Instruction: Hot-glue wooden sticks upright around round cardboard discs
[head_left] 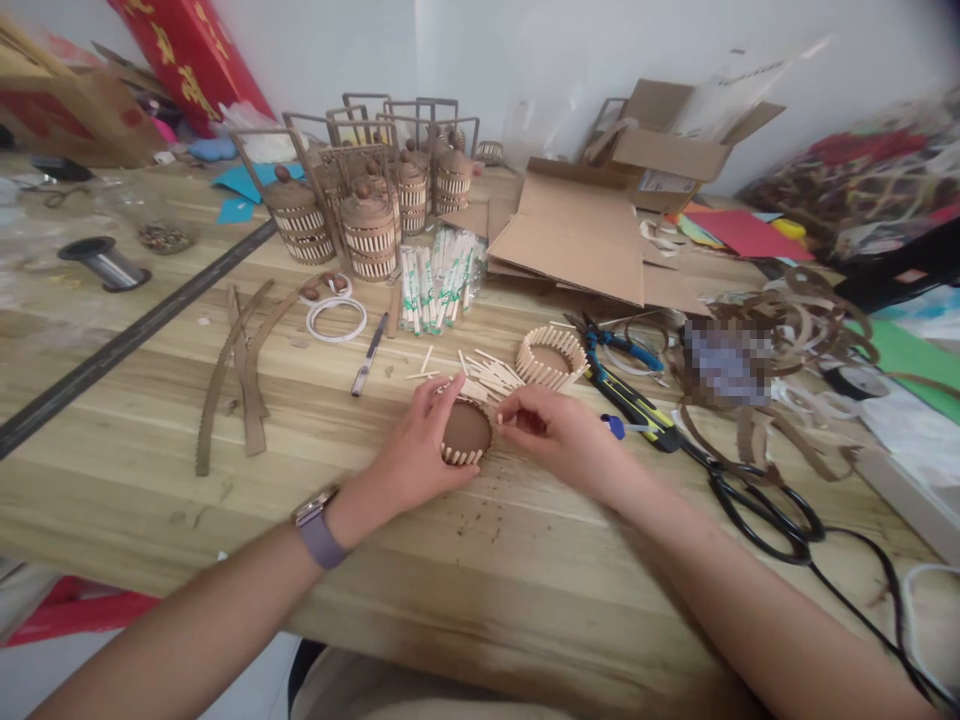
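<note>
A small round brown cardboard base (466,432) ringed with short wooden sticks lies on the wooden table (480,560). My left hand (417,450) curls round its left side and holds it. Pinched at the base's right edge, my right hand (553,428) grips a short wooden stick. Loose wooden sticks (489,374) lie just behind the hands. A second stick-ringed base (552,357) sits further back on the right.
Several finished stick baskets (369,232) stand at the back, with wrapped toothpick packets (439,283) before them. A yellow-black utility knife (628,400), black scissors (757,505), blue-handled pliers (616,345), cardboard strips (241,372), a craft knife (368,356) and flattened boxes (579,232) lie around.
</note>
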